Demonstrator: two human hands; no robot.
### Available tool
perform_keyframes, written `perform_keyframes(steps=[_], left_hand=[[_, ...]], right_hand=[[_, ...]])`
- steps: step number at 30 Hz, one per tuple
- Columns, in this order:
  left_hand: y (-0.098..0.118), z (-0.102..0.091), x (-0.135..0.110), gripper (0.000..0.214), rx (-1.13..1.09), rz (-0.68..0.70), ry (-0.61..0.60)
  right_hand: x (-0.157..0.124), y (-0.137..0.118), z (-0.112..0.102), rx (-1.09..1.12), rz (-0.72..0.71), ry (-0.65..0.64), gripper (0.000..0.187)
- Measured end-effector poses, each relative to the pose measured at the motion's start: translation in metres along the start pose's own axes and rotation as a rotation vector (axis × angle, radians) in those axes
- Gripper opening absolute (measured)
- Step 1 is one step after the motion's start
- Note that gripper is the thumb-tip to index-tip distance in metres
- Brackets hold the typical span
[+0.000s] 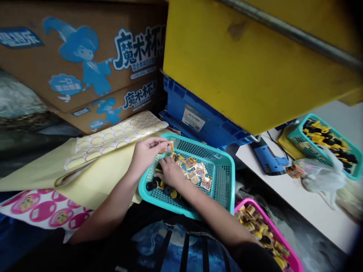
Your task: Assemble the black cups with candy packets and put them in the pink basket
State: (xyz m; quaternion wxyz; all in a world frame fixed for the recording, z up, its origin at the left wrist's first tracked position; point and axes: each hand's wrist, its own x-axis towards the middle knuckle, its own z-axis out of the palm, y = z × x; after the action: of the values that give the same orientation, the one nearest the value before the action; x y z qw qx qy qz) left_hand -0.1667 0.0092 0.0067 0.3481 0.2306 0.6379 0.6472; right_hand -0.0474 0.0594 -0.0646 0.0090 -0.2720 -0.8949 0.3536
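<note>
Over the left edge of a turquoise mesh basket, my left hand pinches a small orange printed packet between thumb and fingers. My right hand is down inside the basket on its left side, its fingers bent among small black and yellow pieces. What its fingertips grip there is hidden. Several loose orange-and-white packets lie on the basket floor, just right of that hand.
Left are sticker sheets and printed cartons. A yellow bin sits on a blue crate ahead. At right are a pink basket of wrapped pieces, a blue tool, a plastic bag and another turquoise basket.
</note>
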Motion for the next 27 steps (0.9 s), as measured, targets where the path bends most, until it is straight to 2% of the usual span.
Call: perform_keyframes(steps=[4, 7, 11, 13, 15, 18, 22, 27], left_hand=[[-0.007, 0.001, -0.003, 0.029, -0.063, -0.062, -0.029], [-0.006, 0.001, -0.004, 0.031, -0.061, -0.079, -0.021], [-0.006, 0.000, -0.004, 0.032, -0.056, -0.094, -0.002], [-0.007, 0.001, -0.005, 0.030, -0.058, -0.090, 0.002], [-0.008, 0.003, -0.006, 0.028, -0.055, -0.084, -0.007], [-0.007, 0.008, -0.008, 0.029, -0.050, -0.066, -0.031], [-0.002, 0.016, -0.014, 0.033, -0.044, -0.049, -0.037], [0.001, 0.021, -0.020, 0.028, -0.045, -0.015, -0.020]], right_hand=[[0.003, 0.004, 0.013, 0.120, 0.052, 0.035, 0.033], [0.001, 0.012, 0.004, 0.281, 0.075, 0.096, 0.030], [-0.014, 0.026, -0.029, 0.580, 0.077, 0.122, 0.010], [-0.026, 0.028, -0.049, 0.721, 0.070, 0.108, 0.023], [-0.039, 0.024, -0.068, 0.903, 0.097, 0.130, 0.027], [-0.055, 0.012, -0.092, 1.143, 0.175, 0.270, 0.030], [-0.060, 0.001, -0.109, 1.124, 0.122, 0.458, 0.039], [-0.058, 0.010, -0.106, 1.055, 0.047, 0.463, 0.027]])
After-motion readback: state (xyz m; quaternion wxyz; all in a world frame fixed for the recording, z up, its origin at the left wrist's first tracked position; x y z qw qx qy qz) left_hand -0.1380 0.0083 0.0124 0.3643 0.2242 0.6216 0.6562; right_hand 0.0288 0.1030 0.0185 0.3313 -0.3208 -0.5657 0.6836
